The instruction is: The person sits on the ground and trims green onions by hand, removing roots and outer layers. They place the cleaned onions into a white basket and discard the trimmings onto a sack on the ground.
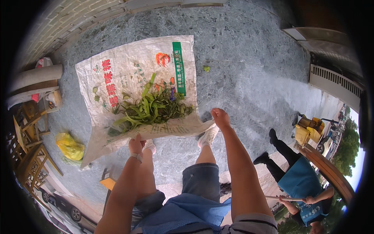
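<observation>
Two hands hold one sack: the left hand [136, 145] is closed on the sack's [128, 74] near edge, and the right hand [220, 118] is closed on its near right corner, so the hands are well apart with the edge stretched between them. Both forearms come up from the lower edge of the view, nearly straight, the right reaching farther forward than the left; a band sits on the left wrist. The sack is one flat white woven sheet with coloured print, spread on the grey stone floor [257, 85], its near edge lifted off the floor and sagging between the hands. One loose pile of green leaves [152, 107] lies on the sack, near the lifted edge and about midway across, with a few purple bits in it; two or three stray leaves lie apart to its left on the sack. Below the hands stand two feet in pale shoes [208, 136], just behind the sack's edge. Left of the sack one yellow bag [70, 146] lies on the floor, near wooden stools [29, 156] at the left rim. One small green scrap [206, 68] lies on the floor just off the sack's right edge. Right of the sack the floor runs bare to a white grille [337, 84]. At the lower right another person [300, 183] in a blue apron is bent over, well apart.
</observation>
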A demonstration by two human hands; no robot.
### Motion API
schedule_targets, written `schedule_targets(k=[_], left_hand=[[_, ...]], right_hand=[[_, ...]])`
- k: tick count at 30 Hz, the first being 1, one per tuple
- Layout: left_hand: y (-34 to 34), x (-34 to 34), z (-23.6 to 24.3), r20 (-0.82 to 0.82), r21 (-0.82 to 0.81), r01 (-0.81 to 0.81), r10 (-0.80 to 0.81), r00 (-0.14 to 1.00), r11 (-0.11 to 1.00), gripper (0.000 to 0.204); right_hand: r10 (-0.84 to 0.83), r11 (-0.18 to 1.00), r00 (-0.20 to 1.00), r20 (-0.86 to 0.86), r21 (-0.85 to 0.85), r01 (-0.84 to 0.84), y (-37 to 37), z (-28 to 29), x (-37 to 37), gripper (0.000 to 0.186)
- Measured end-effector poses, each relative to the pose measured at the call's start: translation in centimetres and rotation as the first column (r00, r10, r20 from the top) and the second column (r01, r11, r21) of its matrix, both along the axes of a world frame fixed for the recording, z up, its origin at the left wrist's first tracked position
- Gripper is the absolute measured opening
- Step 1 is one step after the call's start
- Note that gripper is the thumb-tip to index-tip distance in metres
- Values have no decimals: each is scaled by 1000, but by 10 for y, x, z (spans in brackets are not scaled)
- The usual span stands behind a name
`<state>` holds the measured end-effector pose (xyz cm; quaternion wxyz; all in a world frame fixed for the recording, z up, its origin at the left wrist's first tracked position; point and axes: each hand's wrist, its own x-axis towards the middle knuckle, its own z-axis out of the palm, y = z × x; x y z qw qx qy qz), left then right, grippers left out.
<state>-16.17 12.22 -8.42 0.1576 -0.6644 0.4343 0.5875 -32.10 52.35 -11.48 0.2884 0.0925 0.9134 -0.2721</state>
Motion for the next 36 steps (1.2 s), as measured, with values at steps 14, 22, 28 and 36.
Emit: schedule_targets(k=[14,22,28,36], left_hand=[[126,-5,-19,-193,-413,-624,605,772,664,23],[121,-5,-14,-94,-354,-616,628,772,704,27],[104,-22,2,-106,-213,-680,675,730,702,26],[41,-28,26,-28,90,-742,747,665,664,25]], right_hand=[[562,756,827,-24,422,-501,-5,-292,-225,58],[-73,973,988,135,-208,101,-48,-280,-185,33],[690,718,709,-147,17,-696,-230,-204,-223,37],[684,728,632,-365,288,-622,-346,-316,-406,83]])
